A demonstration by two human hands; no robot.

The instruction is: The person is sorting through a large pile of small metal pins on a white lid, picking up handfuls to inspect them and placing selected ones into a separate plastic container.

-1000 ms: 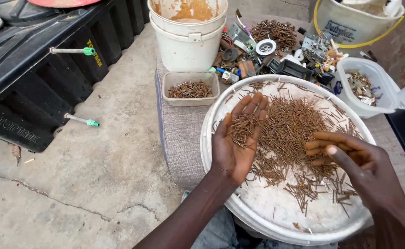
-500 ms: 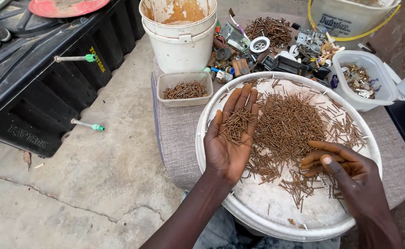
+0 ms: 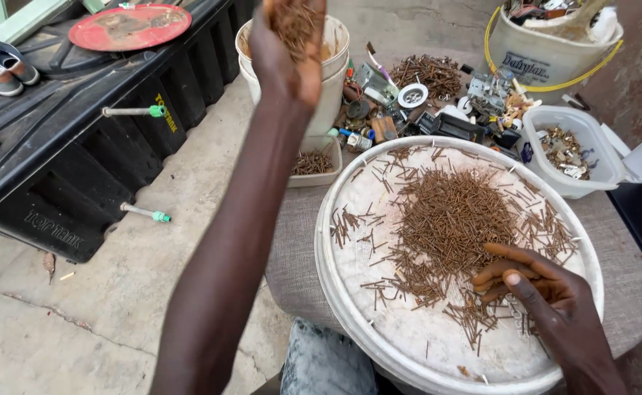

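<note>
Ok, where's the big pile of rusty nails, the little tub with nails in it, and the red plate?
pile of rusty nails [image 3: 456, 219], head view, middle of the heap.
small tub of nails [image 3: 314, 172], head view, front wall.
red plate [image 3: 129, 25], head view, flat centre.

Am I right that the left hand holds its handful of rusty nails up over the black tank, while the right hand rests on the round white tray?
Not quite: the head view shows the left hand raising its rusty nails over the white bucket, not the black tank. The right hand does rest on the round white tray.
</note>
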